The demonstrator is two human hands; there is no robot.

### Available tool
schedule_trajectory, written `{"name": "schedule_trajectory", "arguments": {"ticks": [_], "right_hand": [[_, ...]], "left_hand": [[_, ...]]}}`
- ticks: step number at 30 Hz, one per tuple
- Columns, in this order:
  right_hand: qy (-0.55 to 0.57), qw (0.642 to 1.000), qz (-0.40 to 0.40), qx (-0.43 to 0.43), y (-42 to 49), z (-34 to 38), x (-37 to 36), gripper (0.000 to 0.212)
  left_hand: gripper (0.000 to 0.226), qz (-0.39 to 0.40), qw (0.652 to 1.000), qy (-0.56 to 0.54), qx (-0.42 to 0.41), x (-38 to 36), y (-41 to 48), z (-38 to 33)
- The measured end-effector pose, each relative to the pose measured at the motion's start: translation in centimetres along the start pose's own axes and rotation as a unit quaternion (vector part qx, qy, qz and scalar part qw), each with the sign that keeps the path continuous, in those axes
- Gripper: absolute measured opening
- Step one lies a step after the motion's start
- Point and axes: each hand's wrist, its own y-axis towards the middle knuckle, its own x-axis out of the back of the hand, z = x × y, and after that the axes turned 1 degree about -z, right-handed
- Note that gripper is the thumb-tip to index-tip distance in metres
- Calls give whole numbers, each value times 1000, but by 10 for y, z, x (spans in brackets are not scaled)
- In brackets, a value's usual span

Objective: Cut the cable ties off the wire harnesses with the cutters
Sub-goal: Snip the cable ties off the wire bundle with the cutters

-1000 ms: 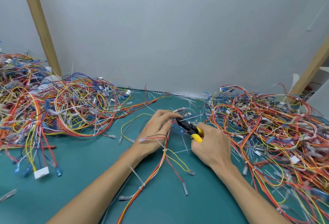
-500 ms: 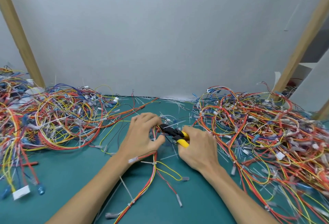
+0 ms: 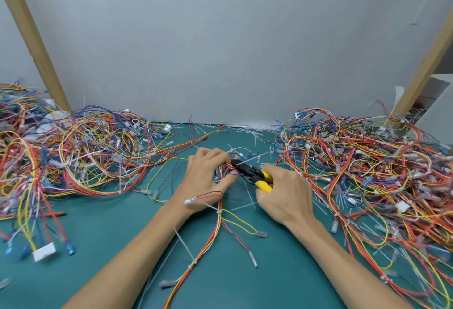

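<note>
My right hand is clenched round the yellow handles of the cutters. Their black nose points away from my palm and across to my left hand. The left hand's fingers curl over the wire harness and pinch its red, orange and yellow strands right where the nose of the tool meets them. The tip is buried among wires and fingertips, so I cannot tell whether the blades are biting on anything.

From under the heel of my left hand the harness runs back toward me, between my two forearms. A white cable tie cinches it just below that heel, and a second tie binds it further down.

A large left heap of tangled harnesses lies outward from my left hand, well apart from it. The right heap crowds up beside my right wrist and forearm. Thin white tie offcuts lie on the green mat between my hands and beyond the cutter nose. A white connector block lies far out past my left forearm.
</note>
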Motion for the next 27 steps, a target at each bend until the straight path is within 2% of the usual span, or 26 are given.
{"name": "schedule_trajectory", "arguments": {"ticks": [5, 7, 11, 27], "right_hand": [[22, 1000, 2, -13, 2, -1, -1, 16], [35, 999, 0, -18, 5, -4, 0, 20], [-8, 1000, 11, 4, 4, -4, 0, 34], [-56, 998, 10, 22, 0, 4, 2, 41]], "left_hand": [[17, -3, 1000, -28, -11, -2, -3, -2], [18, -21, 999, -36, 4, -1, -3, 0], [19, -40, 998, -44, 29, 1, -3, -1], [15, -8, 1000, 18, 21, 1, -4, -5]]}}
